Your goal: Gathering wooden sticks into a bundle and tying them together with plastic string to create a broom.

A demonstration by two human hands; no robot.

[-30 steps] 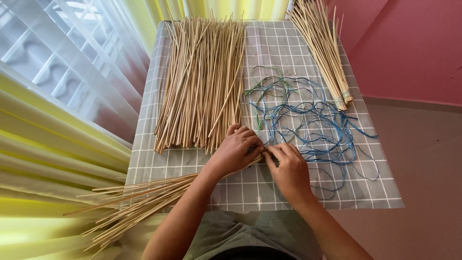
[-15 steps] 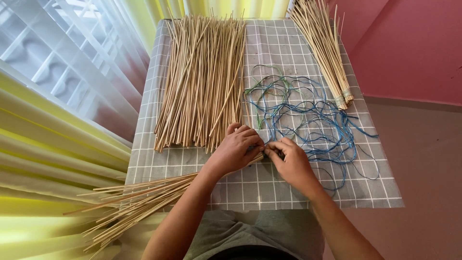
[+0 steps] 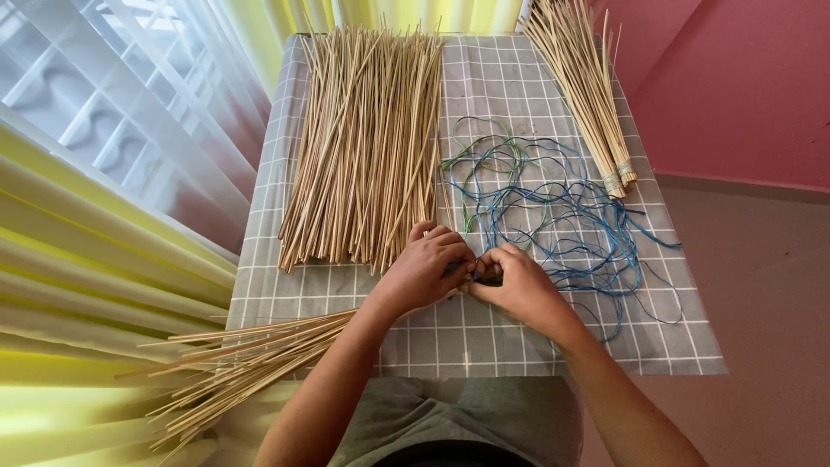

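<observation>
A: So, nearest the person, what lay there?
B: A bundle of thin sticks (image 3: 251, 355) fanned out over the near left edge of the grey checked cloth (image 3: 657, 346), its gathered end running up under the hands.
A: And the hands?
B: The left hand (image 3: 421, 272) was clenched around that gathered end. The right hand (image 3: 517, 285) touched it fingertip to fingertip, pinching at the same spot. What it pinched was hidden by the fingers; I couldn't tell.
A: Beyond them?
B: Just past the right hand sprawled a tangle of blue and green string (image 3: 553, 207). To the left lay a broad loose pile of sticks (image 3: 367, 147), and at the far right corner a tied bundle (image 3: 584, 86).
</observation>
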